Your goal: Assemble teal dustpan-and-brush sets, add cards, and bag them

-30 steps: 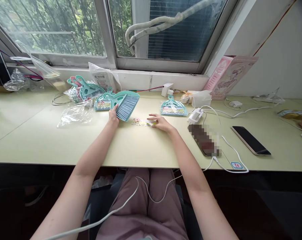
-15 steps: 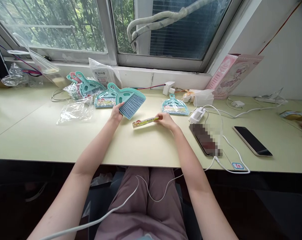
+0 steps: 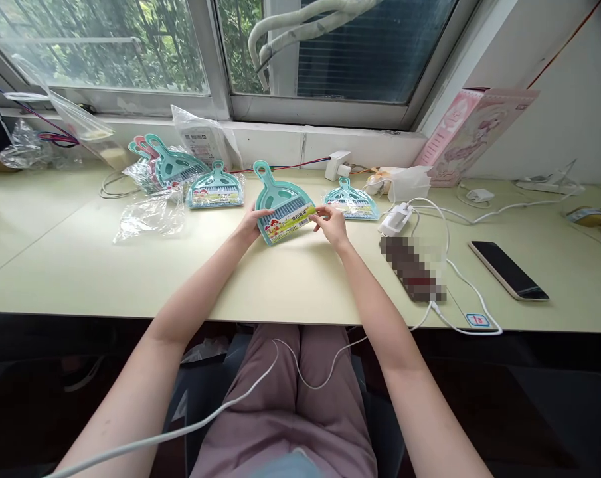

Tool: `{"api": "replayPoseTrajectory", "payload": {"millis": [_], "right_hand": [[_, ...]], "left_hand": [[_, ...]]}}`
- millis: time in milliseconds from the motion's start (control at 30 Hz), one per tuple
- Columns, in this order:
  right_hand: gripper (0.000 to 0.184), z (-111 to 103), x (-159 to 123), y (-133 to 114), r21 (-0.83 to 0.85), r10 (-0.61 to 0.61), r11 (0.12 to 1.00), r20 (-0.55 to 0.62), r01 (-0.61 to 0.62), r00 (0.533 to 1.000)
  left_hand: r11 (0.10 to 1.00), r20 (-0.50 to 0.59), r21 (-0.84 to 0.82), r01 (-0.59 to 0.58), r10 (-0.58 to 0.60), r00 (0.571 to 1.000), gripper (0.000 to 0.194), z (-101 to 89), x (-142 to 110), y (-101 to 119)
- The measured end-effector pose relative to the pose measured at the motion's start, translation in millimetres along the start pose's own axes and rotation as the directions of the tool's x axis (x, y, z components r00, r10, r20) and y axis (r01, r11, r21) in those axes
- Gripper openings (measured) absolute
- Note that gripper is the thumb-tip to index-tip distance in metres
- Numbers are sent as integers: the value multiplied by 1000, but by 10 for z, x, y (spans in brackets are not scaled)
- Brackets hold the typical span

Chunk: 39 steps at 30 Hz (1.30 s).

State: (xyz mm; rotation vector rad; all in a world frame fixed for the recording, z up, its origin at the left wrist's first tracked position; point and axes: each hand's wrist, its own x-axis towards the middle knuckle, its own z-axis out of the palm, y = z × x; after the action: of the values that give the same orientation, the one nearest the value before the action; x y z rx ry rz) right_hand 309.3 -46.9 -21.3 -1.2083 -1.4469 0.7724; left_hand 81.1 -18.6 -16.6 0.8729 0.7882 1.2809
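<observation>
My left hand (image 3: 249,226) grips the left side of a teal dustpan and brush set (image 3: 275,192), tilted above the table. A printed yellow-green card label (image 3: 291,223) lies across the lower part of the set, over the bristles. At the label's right end, my right hand (image 3: 331,226) pinches it between thumb and fingers. Behind the left hand is a wrapped dustpan set (image 3: 215,189) with its own label. Another wrapped set (image 3: 350,201) lies just behind my right hand.
More teal and pink dustpan sets (image 3: 173,164) are piled at the back left, near a crumpled clear bag (image 3: 151,216). To the right are a white charger (image 3: 396,219), cables, a pixelated phone (image 3: 412,269) and a black-screened phone (image 3: 508,271). A pink box (image 3: 477,136) leans by the wall.
The label card has come up from the right and now lies against the front of the dustpan set. The set has turned more upright and shifted right in my left hand.
</observation>
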Motion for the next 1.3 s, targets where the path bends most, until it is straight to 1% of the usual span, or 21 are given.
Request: {"api": "replayPoseTrajectory", "payload": {"millis": [67,167,233,300,367,467,567,800,867,967,1000,1167,1300], "right_hand": [[27,-9,-2,3,-59,1,998,-54,-4,999],[22,-16,-14,1,-159,33,986,-121,-52,992],[21,-13,-26,-4,-206,72,973,-138,-100,988],[20,-9,-38,-12,-247,104,959,-137,-135,985],[19,-11,-45,-17,-303,95,943,-145,-135,985],[18,-29,-43,-15,-383,44,918,-166,-105,985],[17,-49,-37,-10,-414,41,904,-162,-106,986],[10,-19,-76,-57,-493,41,863,-148,-109,988],[11,2,-86,-72,-469,85,871,-150,-147,985],[16,18,-85,-86,-376,201,895,-136,-238,970],[17,16,-81,-88,-358,222,898,-133,-256,966],[18,-24,-56,-64,-371,206,894,-154,-250,966],[19,-44,-36,-23,-388,207,885,-165,-257,964]], "left_hand": [[999,47,38,19,-21,999,65,23,-28,-29],[994,144,109,33,-48,988,62,56,-75,-51],[989,194,149,16,-45,980,63,72,-102,-58],[983,209,181,-17,-22,978,67,77,-117,-69],[978,211,204,-44,-1,977,72,70,-114,-95],[972,216,231,-49,-2,976,76,48,-85,-154],[966,198,253,-55,4,980,83,33,-46,-189],[966,134,244,-88,56,989,83,-20,5,-100],[969,129,225,-98,70,989,85,-27,1,-79],[973,141,207,-106,78,987,87,-7,-20,-68],[973,146,207,-104,75,986,87,4,-28,-68],[971,164,229,-73,35,986,94,34,-39,-83],[970,180,225,-88,47,983,103,21,-15,-92]]}}
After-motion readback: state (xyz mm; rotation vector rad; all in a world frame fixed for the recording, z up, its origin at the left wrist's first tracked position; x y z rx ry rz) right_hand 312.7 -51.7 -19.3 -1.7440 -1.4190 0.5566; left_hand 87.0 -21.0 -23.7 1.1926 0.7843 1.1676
